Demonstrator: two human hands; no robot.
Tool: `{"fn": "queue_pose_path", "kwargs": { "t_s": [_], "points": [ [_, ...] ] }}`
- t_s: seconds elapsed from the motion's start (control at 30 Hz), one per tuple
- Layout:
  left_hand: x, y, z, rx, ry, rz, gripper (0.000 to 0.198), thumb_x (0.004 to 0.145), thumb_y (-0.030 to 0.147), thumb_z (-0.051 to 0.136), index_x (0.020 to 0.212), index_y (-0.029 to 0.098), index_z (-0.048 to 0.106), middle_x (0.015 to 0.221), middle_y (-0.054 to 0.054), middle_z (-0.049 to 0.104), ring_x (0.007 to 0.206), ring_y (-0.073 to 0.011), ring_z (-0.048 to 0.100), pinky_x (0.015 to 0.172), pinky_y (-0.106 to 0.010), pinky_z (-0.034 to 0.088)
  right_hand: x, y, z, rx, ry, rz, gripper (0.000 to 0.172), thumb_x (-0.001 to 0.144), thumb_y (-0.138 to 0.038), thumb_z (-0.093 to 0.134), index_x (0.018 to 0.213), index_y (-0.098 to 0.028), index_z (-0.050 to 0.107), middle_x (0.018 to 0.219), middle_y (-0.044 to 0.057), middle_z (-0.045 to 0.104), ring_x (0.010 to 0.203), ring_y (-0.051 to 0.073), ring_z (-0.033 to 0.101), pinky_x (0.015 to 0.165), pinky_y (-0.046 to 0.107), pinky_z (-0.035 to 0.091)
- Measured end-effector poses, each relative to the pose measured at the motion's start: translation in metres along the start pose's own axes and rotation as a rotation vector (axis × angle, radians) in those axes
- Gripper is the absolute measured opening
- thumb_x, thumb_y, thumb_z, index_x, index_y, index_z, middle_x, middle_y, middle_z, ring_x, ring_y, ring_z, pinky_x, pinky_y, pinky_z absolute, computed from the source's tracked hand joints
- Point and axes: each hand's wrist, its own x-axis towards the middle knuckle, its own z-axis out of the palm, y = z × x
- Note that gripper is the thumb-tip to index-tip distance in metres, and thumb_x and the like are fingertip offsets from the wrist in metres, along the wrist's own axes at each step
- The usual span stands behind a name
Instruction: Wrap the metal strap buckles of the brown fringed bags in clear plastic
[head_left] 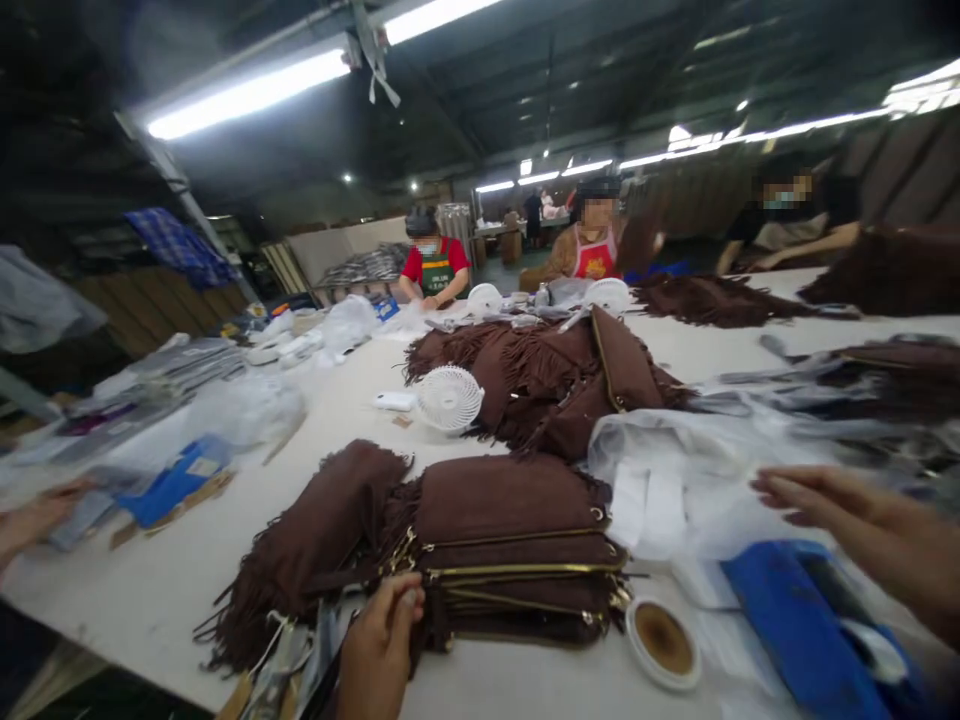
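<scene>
My left hand [384, 640] is at the front left corner of a brown fringed handbag [510, 500], its thumb and fingers pressed together. What they pinch, if anything, is too small to make out. The handbag lies with its gold zips and rings facing me. To its left rests another brown fringed bag [330, 520]. My right hand [862, 530] hangs, slightly blurred, above the right side of the table, fingers stretched out and nothing visible in them. Below and beside it are a clear plastic bag [705, 450] with white labels and a blue packet [802, 630].
More brown fringed bags [547, 380] are heaped mid-table behind a white fan [448, 400]. A round tub of brown paste [664, 643] stands at front right. Another person's hand [37, 515] reaches in at left, near a blue packet [176, 480]. Several co-workers [439, 262] are across the table.
</scene>
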Motion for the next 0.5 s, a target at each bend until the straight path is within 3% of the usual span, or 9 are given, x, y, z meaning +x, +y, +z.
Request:
{"fn": "queue_pose_path", "kwargs": {
  "t_s": [0.07, 0.13, 0.2, 0.27, 0.37, 0.5],
  "points": [
    [0.014, 0.007, -0.012, 0.227, 0.053, 0.187, 0.029, 0.088, 0.043, 0.045, 0.105, 0.025, 0.061, 0.107, -0.006, 0.067, 0.101, -0.0251, 0.061, 0.09, -0.039, 0.045, -0.012, -0.022, 0.051, 0.008, -0.246, -0.056, 0.035, 0.081, -0.056, 0.053, 0.095, -0.028, 0.07, 0.09, 0.013, 0.073, 0.082, 0.028, 0.068, 0.073, 0.04, 0.047],
    [0.027, 0.013, -0.017, 0.42, 0.041, 0.339, 0.029, 0.09, 0.036, 0.042, 0.111, 0.023, 0.058, 0.113, -0.008, 0.063, 0.109, -0.0258, 0.056, 0.097, -0.042, 0.042, -0.02, -0.049, 0.107, -0.055, -0.39, -0.137, 0.036, 0.083, -0.054, 0.051, 0.103, -0.03, 0.067, 0.104, 0.007, 0.072, 0.094, 0.028, 0.066, 0.081, 0.038, 0.048],
    [0.039, 0.015, -0.019, 0.563, -0.01, 0.404, 0.03, 0.09, 0.031, 0.043, 0.115, 0.02, 0.057, 0.111, -0.011, 0.063, 0.108, -0.0268, 0.055, 0.096, -0.043, 0.042, -0.021, -0.067, 0.154, -0.23, -0.337, -0.122, 0.041, 0.082, -0.05, 0.055, 0.114, -0.025, 0.063, 0.118, 0.009, 0.067, 0.106, 0.03, 0.062, 0.088, 0.038, 0.045],
    [0.048, 0.014, -0.02, 0.624, -0.071, 0.417, 0.03, 0.088, 0.025, 0.046, 0.115, 0.017, 0.057, 0.107, -0.012, 0.064, 0.103, -0.027, 0.057, 0.091, -0.042, 0.044, -0.016, -0.072, 0.186, -0.298, -0.321, -0.096, 0.043, 0.082, -0.044, 0.057, 0.117, -0.018, 0.061, 0.118, 0.014, 0.067, 0.107, 0.032, 0.061, 0.088, 0.04, 0.045],
    [0.057, 0.012, -0.023, 0.593, -0.133, 0.415, 0.031, 0.085, 0.018, 0.047, 0.115, 0.016, 0.057, 0.108, -0.012, 0.065, 0.102, -0.0251, 0.059, 0.09, -0.038, 0.045, -0.006, -0.067, 0.203, -0.327, -0.32, -0.063, 0.037, 0.081, -0.036, 0.057, 0.111, -0.014, 0.063, 0.106, 0.016, 0.071, 0.098, 0.031, 0.065, 0.081, 0.037, 0.046],
    [0.059, 0.027, -0.039, 0.533, -0.169, 0.433, 0.03, 0.085, 0.016, 0.044, 0.112, 0.017, 0.058, 0.112, -0.01, 0.066, 0.107, -0.0225, 0.059, 0.095, -0.036, 0.044, -0.003, -0.068, 0.192, -0.337, -0.272, -0.043, 0.029, 0.082, -0.026, 0.053, 0.108, -0.017, 0.063, 0.099, 0.011, 0.072, 0.092, 0.027, 0.066, 0.075, 0.035, 0.046]
  ]
}}
